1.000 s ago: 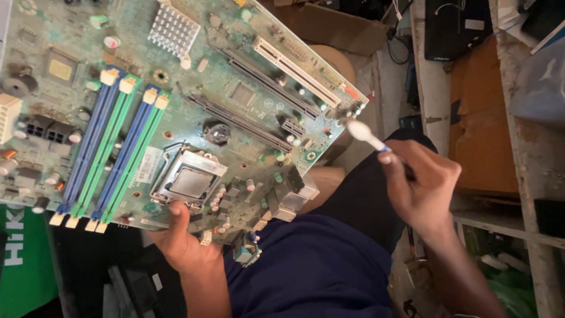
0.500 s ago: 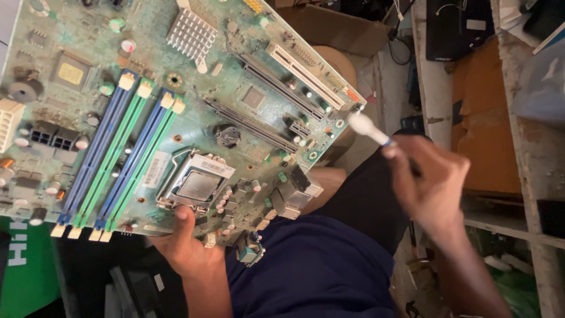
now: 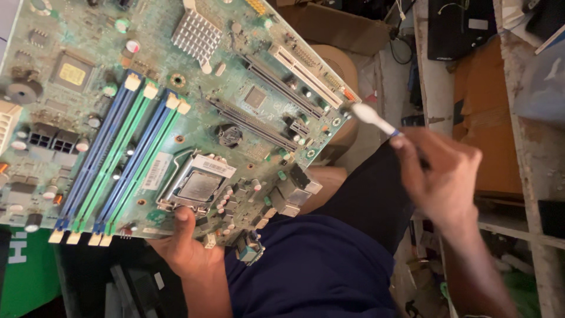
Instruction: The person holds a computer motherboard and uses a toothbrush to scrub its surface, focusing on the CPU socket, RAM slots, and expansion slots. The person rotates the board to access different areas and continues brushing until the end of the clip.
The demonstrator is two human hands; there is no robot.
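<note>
While the left hand [image 3: 187, 250] grips the lower edge of the green motherboard [image 3: 176, 112] at bottom centre, thumb pressed on the board just below the silver processor socket [image 3: 197, 184], the board tilts across the left and middle of the frame. The right hand [image 3: 441, 174], centre right, pinches a white-tipped swab [image 3: 372, 116] whose tip touches the board's right corner beside the white expansion slot [image 3: 305, 75]. Beyond, in the upper centre, lies a brown cardboard box [image 3: 335, 26].

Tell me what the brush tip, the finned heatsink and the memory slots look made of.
Brush tip: soft white bristles or foam, matte; which one is too blurred to tell. Heatsink: bare silvery metal, likely aluminium, judging by its dull-shiny fin grid. Memory slots: moulded plastic, blue and green with cream end clips, slightly glossy.
</note>
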